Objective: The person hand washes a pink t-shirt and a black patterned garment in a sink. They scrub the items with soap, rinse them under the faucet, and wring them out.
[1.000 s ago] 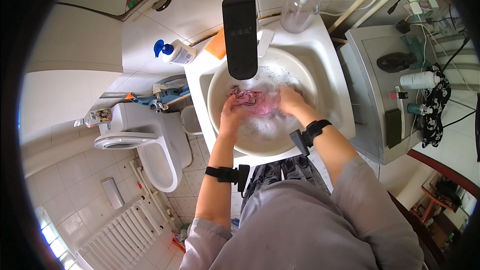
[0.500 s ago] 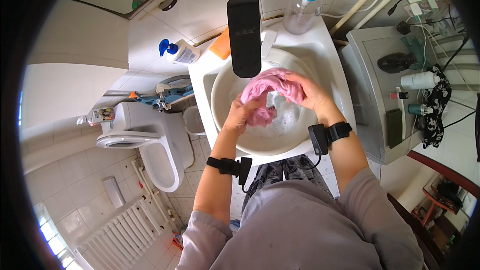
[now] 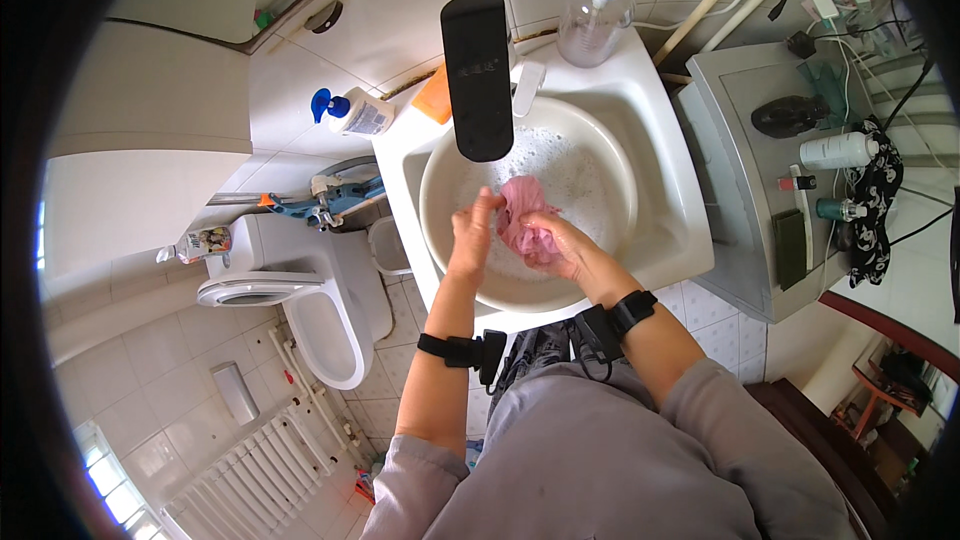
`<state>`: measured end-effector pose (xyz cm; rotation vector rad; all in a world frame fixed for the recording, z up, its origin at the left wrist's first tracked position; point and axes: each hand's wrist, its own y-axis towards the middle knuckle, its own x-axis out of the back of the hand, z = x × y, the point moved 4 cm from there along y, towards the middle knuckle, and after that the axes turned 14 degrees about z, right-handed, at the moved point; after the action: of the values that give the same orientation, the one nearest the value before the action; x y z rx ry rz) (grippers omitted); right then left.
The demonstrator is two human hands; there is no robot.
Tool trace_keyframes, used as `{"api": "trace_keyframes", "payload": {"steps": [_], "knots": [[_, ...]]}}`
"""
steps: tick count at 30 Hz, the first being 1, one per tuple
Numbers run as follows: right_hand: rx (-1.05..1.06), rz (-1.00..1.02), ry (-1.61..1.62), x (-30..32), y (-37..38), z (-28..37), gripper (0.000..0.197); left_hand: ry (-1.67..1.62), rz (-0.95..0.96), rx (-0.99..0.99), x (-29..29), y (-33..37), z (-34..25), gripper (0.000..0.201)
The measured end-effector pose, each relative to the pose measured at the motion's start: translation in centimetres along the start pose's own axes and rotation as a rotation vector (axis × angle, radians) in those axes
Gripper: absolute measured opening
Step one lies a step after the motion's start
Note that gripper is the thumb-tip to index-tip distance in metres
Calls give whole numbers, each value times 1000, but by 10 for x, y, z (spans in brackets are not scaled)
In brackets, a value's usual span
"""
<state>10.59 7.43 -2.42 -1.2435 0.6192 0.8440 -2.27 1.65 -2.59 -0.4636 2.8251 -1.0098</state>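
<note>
A wet pink cloth (image 3: 522, 208), bunched into a small wad, is over the soapy water (image 3: 545, 155) in a round cream basin (image 3: 628, 185). My right hand (image 3: 566, 246) is closed around the cloth's lower right side, its thumb lying across the folds. At the cloth's left edge, my left hand (image 3: 472, 230) has its fingers bent against the fabric; some fingertips are hidden. The basin sits inside a white washbasin (image 3: 672, 202). Black straps with small boxes are on both my forearms.
A black slab-shaped object (image 3: 477, 75) stands over the basin's far rim. Behind are a clear pump bottle (image 3: 592, 28), an orange block (image 3: 433, 97) and a white pump bottle (image 3: 360, 113). A grey cabinet (image 3: 730, 155) is on the right, a toilet (image 3: 325, 325) on the left.
The pink cloth has gone from a stretched arc to a compact wad, lower in the basin. My right hand has moved left and toward me, close to my left hand.
</note>
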Motion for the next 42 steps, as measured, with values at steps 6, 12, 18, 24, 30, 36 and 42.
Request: {"api": "trace_keyframes", "payload": {"steps": [6, 12, 18, 24, 30, 36, 42], "knots": [[-126, 575, 724, -43, -3, -13, 43, -1018, 413, -61, -19, -13, -11, 62], [-179, 534, 164, -41, -8, -14, 48, -907, 441, -97, 0, -7, -17, 53], [-40, 220, -538, -52, -6, 14, 27, -475, 268, -53, -5, -10, -48, 43], [81, 35, -1220, -41, 15, 17, 32, -5, -58, -226, -8, -4, -40, 39], [331, -103, -1174, -11, 14, 7, 70, -417, -329, -178, -4, -13, -29, 23], [352, 30, 111, -22, -3, -4, 71, -932, -243, -410, -27, -40, -35, 27], [772, -184, -519, -44, -18, 28, 27, -1288, 83, -221, -48, -50, -27, 30]]}}
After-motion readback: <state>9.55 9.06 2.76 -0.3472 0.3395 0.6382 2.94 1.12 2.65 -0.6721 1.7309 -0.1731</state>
